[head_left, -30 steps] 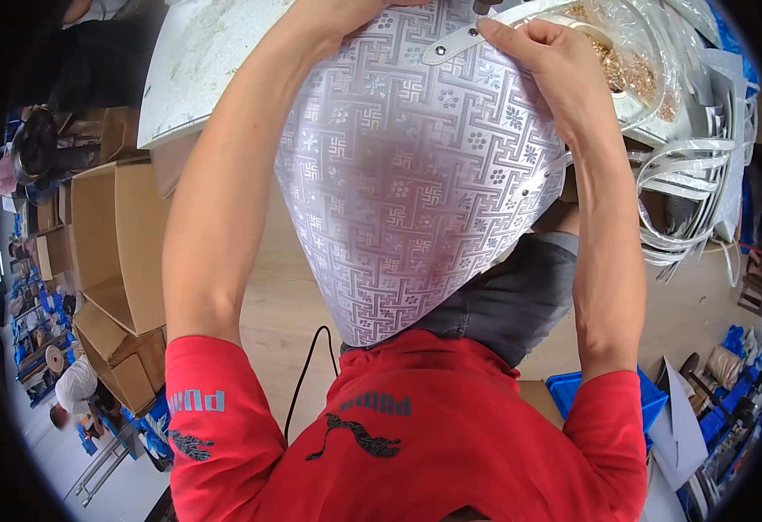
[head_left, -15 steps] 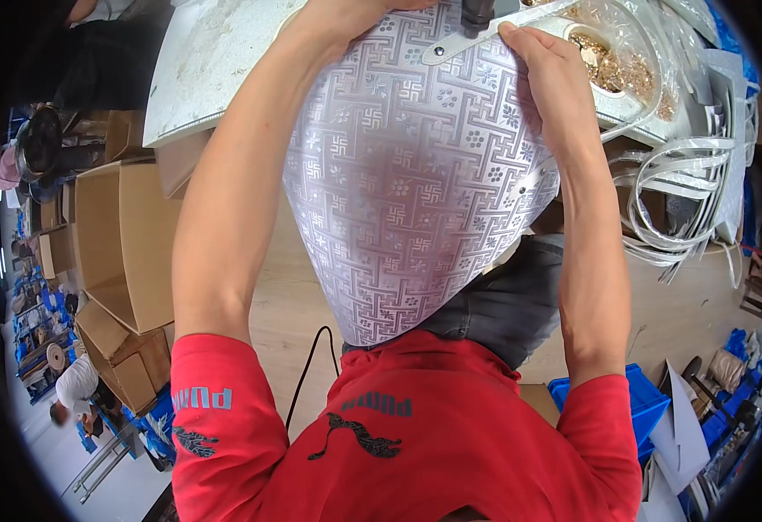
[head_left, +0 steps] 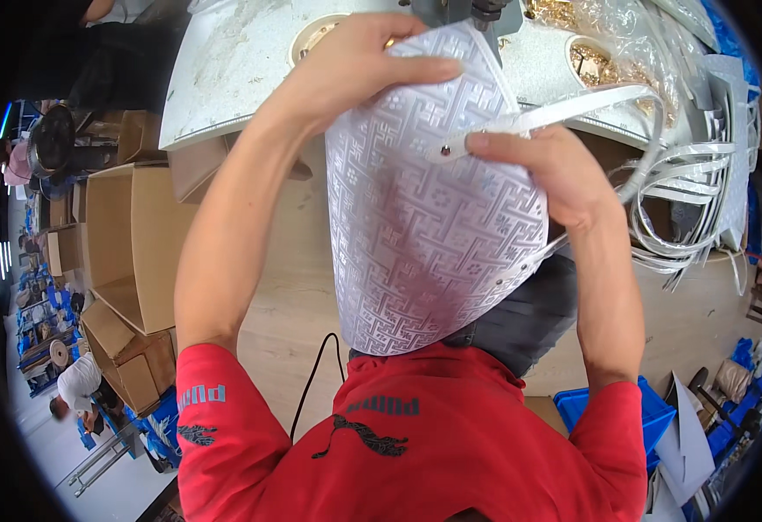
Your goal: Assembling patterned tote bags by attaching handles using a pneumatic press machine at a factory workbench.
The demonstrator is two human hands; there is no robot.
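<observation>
A shiny silver-lilac patterned panel (head_left: 416,235), of sheet material and curved, hangs between my forearms and reaches down to my lap. My left hand (head_left: 359,65) grips its upper left edge, thumb on the face and fingers behind. At the panel's right side my right hand (head_left: 559,170) is closed on it, thumb pressing beside the end of a white strap (head_left: 572,111). A small metal rivet (head_left: 445,150) shows in that strap end. The strap loops off to the right. More rivets sit along the panel's lower right edge. A dark machine head (head_left: 488,10) stands just beyond the panel's top corner.
The white worktable (head_left: 224,83) has round recesses, and one at the right holds gold-coloured small parts (head_left: 598,68). Coiled white straps (head_left: 668,204) hang off its right side. Cardboard boxes (head_left: 156,248) stand at the left, a blue crate (head_left: 659,418) at the lower right. Another person (head_left: 80,383) is far left.
The panel has come back from under the machine head toward me, its top corner now showing. Both hands moved nearer with it, and my left thumb now lies across the panel.
</observation>
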